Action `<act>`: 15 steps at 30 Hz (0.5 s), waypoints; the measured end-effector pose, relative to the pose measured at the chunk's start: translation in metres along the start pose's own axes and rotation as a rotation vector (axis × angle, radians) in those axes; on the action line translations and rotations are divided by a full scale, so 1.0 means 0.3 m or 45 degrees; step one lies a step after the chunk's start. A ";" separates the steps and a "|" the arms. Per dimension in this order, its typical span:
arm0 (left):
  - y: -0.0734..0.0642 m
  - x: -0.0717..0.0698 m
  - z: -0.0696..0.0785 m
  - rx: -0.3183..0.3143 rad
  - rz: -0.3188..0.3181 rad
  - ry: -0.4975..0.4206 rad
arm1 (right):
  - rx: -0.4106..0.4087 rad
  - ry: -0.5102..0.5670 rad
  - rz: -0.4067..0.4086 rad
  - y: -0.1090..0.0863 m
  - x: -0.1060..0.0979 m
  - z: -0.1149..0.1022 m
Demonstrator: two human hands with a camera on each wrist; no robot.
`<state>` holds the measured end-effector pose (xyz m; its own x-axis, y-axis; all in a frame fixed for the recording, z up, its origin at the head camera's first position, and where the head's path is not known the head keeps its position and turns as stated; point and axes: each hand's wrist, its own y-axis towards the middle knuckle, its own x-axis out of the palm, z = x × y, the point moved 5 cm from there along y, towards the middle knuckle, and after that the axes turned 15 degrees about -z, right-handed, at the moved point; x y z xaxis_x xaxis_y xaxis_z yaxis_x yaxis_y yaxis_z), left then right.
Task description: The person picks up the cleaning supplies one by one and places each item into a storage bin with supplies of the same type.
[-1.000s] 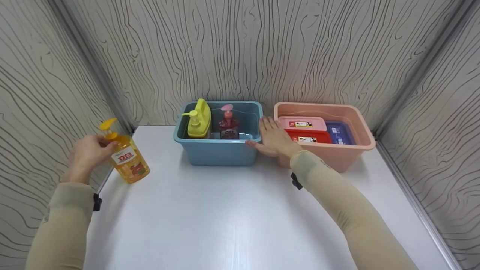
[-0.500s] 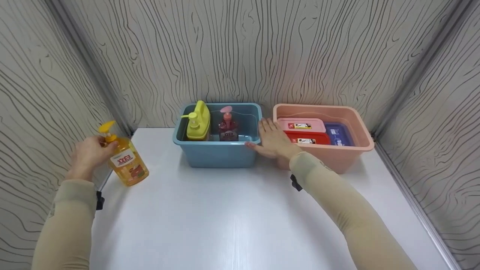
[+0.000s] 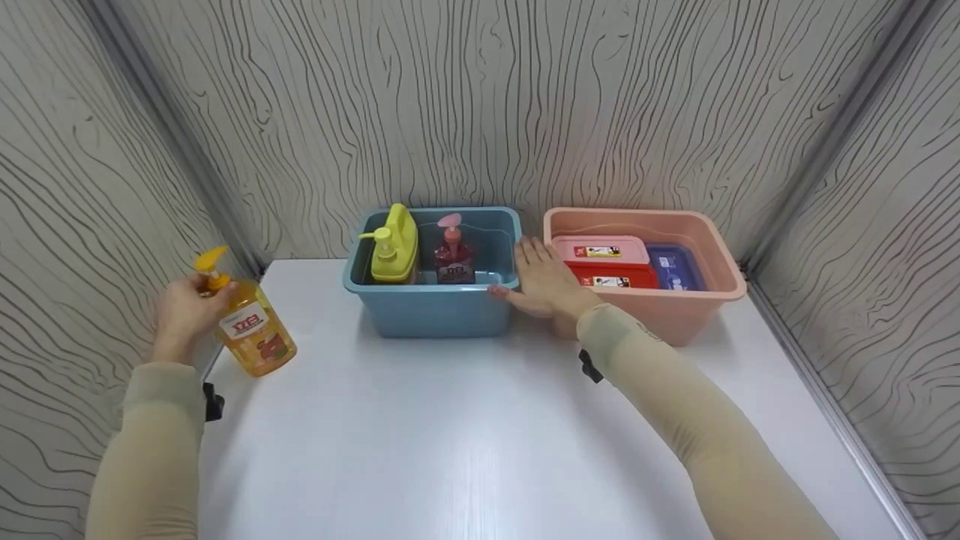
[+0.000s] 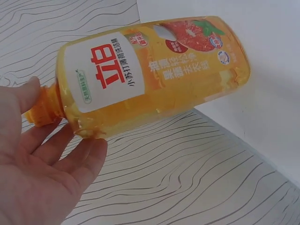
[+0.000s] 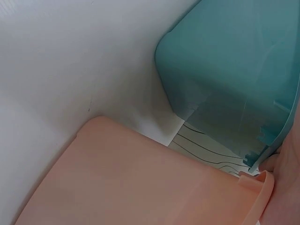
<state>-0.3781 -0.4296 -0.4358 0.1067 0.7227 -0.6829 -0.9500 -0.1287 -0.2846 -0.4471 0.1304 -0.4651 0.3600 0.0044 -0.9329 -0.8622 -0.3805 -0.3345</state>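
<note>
In the head view, my left hand [image 3: 185, 311] grips an orange pump bottle of dish soap [image 3: 259, 337] by its neck, at the left side of the table. The bottle leans, its yellow pump [image 3: 211, 259] up and to the left. In the left wrist view, the thumb and fingers close around the orange collar [image 4: 45, 106], with the fruit-printed label facing the camera. My right hand [image 3: 551, 283] rests with straight fingers on the right rim of a blue bin [image 3: 442, 309], thumb out over its front corner. A yellow pump jug [image 3: 397, 247] and a dark red pump bottle [image 3: 454, 259] stand inside.
Right of my right hand stands a pink bin [image 3: 720, 281], holding lidded boxes: a pink one [image 3: 630, 248], a red one [image 3: 637, 275] and a blue one [image 3: 677, 266]. A narrow gap parts the bins. Patterned walls [image 3: 480, 97] enclose the white table [image 3: 450, 435].
My left hand and forearm have shifted slightly right, with the dish soap bottle staying at nearly the same spot. The right hand stays on the blue bin's rim.
</note>
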 end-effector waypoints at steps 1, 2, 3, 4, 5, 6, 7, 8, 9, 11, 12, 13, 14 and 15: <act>0.002 0.003 -0.004 -0.004 -0.002 -0.020 | 0.000 0.003 -0.001 -0.001 0.001 -0.001; 0.004 0.006 -0.008 -0.008 -0.003 -0.045 | 0.000 0.009 -0.003 -0.001 0.001 -0.002; 0.005 0.008 -0.010 -0.007 -0.003 -0.066 | 0.002 0.010 -0.004 -0.001 0.002 -0.003; 0.007 0.010 -0.013 -0.004 -0.001 -0.080 | 0.002 0.010 -0.004 -0.001 0.003 -0.004; 0.007 0.012 -0.017 -0.002 0.001 -0.094 | 0.003 0.012 -0.004 -0.001 0.003 -0.004; 0.008 0.013 -0.020 -0.001 0.002 -0.112 | 0.001 0.015 -0.004 0.000 0.004 -0.005; 0.009 0.015 -0.024 0.001 0.000 -0.129 | 0.001 0.015 -0.003 0.001 0.004 -0.004; 0.009 0.017 -0.027 0.004 -0.001 -0.147 | 0.000 0.016 -0.001 0.001 0.005 -0.004; 0.009 0.019 -0.030 0.006 -0.003 -0.163 | -0.001 0.017 -0.001 0.001 0.005 -0.004; 0.010 0.023 -0.034 0.003 -0.002 -0.191 | -0.003 0.021 0.001 0.002 0.006 -0.002; 0.012 0.025 -0.035 -0.001 0.001 -0.204 | -0.002 0.021 0.003 0.002 0.006 0.000; 0.014 0.027 -0.036 -0.003 0.005 -0.214 | -0.002 0.023 0.005 0.001 0.005 0.001; 0.016 0.030 -0.035 -0.004 0.011 -0.221 | -0.001 0.025 0.005 0.000 0.005 0.002; 0.018 0.032 -0.034 -0.005 0.018 -0.228 | 0.001 0.029 0.008 -0.001 0.005 0.004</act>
<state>-0.3793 -0.4303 -0.4507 0.0393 0.8303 -0.5559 -0.9497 -0.1421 -0.2792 -0.4469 0.1317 -0.4664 0.3629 -0.0188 -0.9317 -0.8646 -0.3798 -0.3291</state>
